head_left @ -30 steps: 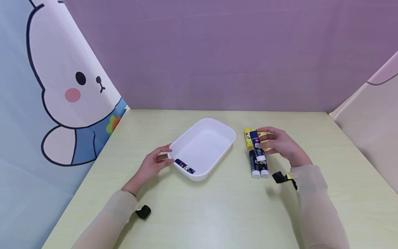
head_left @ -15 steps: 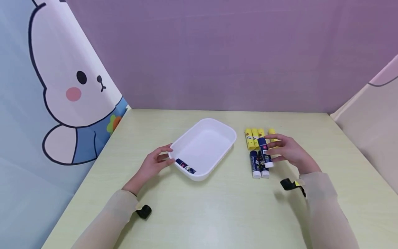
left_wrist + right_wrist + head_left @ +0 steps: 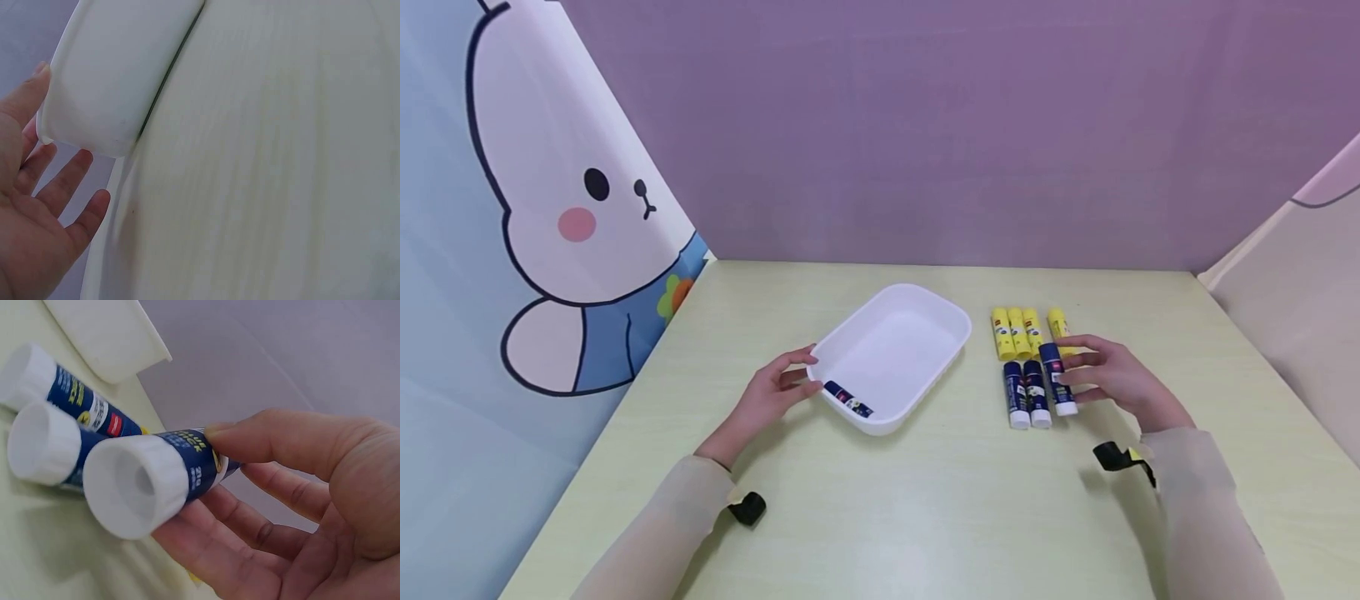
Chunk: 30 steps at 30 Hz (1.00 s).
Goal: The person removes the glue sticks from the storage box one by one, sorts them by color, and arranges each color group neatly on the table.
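Note:
My right hand (image 3: 1101, 375) pinches a dark blue glue stick (image 3: 1057, 379) between thumb and fingers, its white base toward me. In the right wrist view this held glue stick (image 3: 137, 484) is tilted and close over the table. Just to its left lie two more blue glue sticks (image 3: 1017, 396), side by side. At the near left end of a white plastic tray (image 3: 951, 346), my left hand (image 3: 771, 390) holds the rim. The left wrist view has the thumb (image 3: 37, 90) at the tray's edge. Inside the tray, a blue glue stick (image 3: 848, 400) lies against the near end.
Behind the blue ones, yellow glue sticks (image 3: 1017, 333) form a row of three. A further yellow glue stick (image 3: 1057, 322) lies to their right, partly behind the right hand. The pale wooden table (image 3: 910, 517) ends at a purple backdrop (image 3: 940, 142).
My right hand has moved right and toward me with the blue glue stick, from over the group to the right side of the two lying blue ones. The left hand stays put.

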{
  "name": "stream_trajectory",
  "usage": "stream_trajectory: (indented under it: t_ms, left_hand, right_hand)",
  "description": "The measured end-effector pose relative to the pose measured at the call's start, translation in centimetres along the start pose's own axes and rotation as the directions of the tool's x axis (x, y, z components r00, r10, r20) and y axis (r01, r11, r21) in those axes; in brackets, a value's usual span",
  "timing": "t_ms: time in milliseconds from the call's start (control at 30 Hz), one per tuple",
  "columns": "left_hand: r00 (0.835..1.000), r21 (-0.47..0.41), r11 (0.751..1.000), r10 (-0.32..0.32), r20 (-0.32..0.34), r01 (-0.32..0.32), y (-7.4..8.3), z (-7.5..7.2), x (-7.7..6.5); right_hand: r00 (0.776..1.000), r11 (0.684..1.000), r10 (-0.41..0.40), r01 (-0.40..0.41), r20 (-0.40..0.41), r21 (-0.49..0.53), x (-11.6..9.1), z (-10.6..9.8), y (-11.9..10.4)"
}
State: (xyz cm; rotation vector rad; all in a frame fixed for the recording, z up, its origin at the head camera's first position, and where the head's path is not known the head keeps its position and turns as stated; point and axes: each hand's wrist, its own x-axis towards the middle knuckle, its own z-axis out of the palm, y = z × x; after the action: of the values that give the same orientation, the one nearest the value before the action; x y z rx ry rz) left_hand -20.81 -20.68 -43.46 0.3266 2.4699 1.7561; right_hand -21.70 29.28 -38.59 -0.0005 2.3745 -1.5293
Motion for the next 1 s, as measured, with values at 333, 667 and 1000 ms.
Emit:
stream_trajectory:
  t_ms: [333,667,1000]
  left_hand:
    - [1.0,-0.013,1.0,0.019,0.005,-0.019,-0.1,0.0,0.1]
    - [1.0,-0.03,0.999,0.024,0.016,-0.024,-0.1,0.0,0.0]
    - [1.0,-0.007,1.0,0.009,0.008,-0.009,-0.1,0.0,0.1]
  right_hand:
    - [0.997,0.998,0.054,-0.055,0.049,0.022,-0.2,-0.8,1.4]
    - [0.99,0.993,0.096,-0.102,0.107,0.051,0.3,-0.5,2.1]
    - [0.984,0.99,0.138,-0.139,0.112,0.003,0.9,0.0,1.6]
